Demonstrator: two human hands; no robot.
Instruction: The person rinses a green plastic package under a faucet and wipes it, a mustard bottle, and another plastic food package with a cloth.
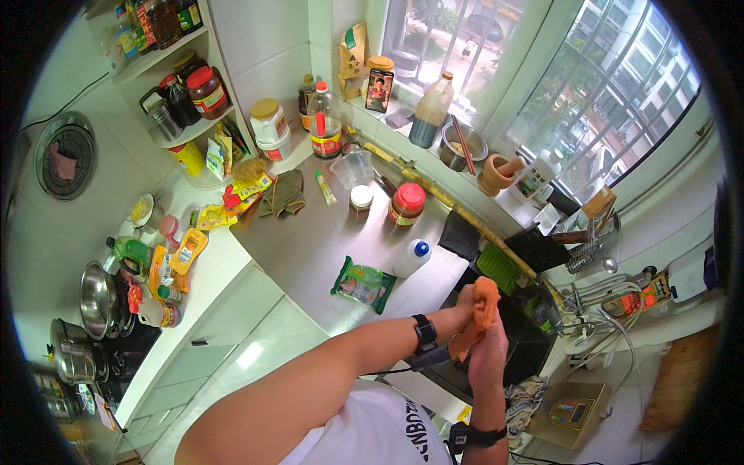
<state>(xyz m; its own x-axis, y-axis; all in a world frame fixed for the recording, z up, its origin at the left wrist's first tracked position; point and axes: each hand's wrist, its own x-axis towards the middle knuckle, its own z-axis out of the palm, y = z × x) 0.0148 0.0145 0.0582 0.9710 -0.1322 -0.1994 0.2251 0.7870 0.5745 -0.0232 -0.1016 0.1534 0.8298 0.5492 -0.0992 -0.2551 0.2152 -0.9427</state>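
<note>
Both my hands grip a bunched orange cloth (485,302) over the dark sink area at the right. My left hand (464,303) is closed on its left side, and my right hand (490,347) is wrapped around it from the right and below. Part of the cloth hangs between my hands. The fingers are partly hidden by the cloth and the hands. Left of them on the metal counter (302,250) lie a green food packet (364,285) and a white squeeze bottle with a blue cap (412,259).
A red-lidded jar (406,205), a white-lidded jar (360,200) and a clear plastic tub (352,170) stand farther back. A green rack (497,268) is beside the sink. The windowsill holds a phone (379,90), a metal pot (461,149) and a wooden mortar (493,175).
</note>
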